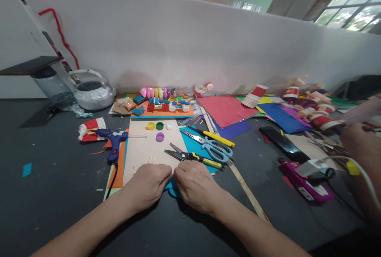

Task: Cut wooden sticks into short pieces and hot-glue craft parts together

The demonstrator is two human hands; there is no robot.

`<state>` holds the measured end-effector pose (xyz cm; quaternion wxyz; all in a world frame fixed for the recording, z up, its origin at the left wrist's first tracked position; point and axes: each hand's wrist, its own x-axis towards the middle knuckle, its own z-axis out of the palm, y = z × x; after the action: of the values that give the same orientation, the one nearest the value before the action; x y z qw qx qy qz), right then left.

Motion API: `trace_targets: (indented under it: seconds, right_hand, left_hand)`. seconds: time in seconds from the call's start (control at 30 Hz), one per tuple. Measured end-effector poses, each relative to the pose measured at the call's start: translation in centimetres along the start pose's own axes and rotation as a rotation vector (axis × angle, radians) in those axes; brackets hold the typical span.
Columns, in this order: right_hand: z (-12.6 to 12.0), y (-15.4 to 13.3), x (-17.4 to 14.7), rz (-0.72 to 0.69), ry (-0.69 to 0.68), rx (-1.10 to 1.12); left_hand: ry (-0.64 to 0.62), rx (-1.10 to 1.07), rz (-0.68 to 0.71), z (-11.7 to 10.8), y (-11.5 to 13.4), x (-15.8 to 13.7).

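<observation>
My left hand (153, 179) and my right hand (193, 183) meet fingertip to fingertip over the front of a cream sheet (139, 145). Both are closed, and whatever they pinch is too small or hidden to name. A blue piece with a rounded edge (175, 190) shows just below the fingers. Several thin sticks (151, 159) lie on the sheet beyond my left hand. Black-and-yellow pliers-like cutters (190, 156) rest right beyond my right hand, with light-blue scissors (214, 147) behind them. Yellow, green, white and purple (160, 137) caps sit farther back on the sheet.
A blue glue gun (114, 140) lies left of the sheet, its cord running forward. Paint pots (169, 107) and coloured paper (224, 110) line the back. On the right are a purple power strip (306, 183) and another person's hand (360, 142). A silver pot (92, 94) stands back left.
</observation>
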<state>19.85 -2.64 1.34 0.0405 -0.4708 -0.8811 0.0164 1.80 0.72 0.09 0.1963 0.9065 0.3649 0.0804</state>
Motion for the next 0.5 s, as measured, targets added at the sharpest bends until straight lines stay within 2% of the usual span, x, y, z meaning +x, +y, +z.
trace_targets:
  seconds: [0.13,0.3,0.5]
  right_hand:
    - [0.0,0.1,0.0,0.004,0.007,0.008]
    - [-0.2,1.0,0.2,-0.086,0.126,0.012]
    - [-0.1,1.8,0.3,-0.124,0.282,0.02]
  left_hand:
    - [-0.003,-0.086,-0.024,0.0,-0.1,-0.1]
    - [0.04,-0.189,-0.041,-0.6,-0.1,0.0]
    - [0.084,-0.565,-0.105,-1.1,0.1,0.2]
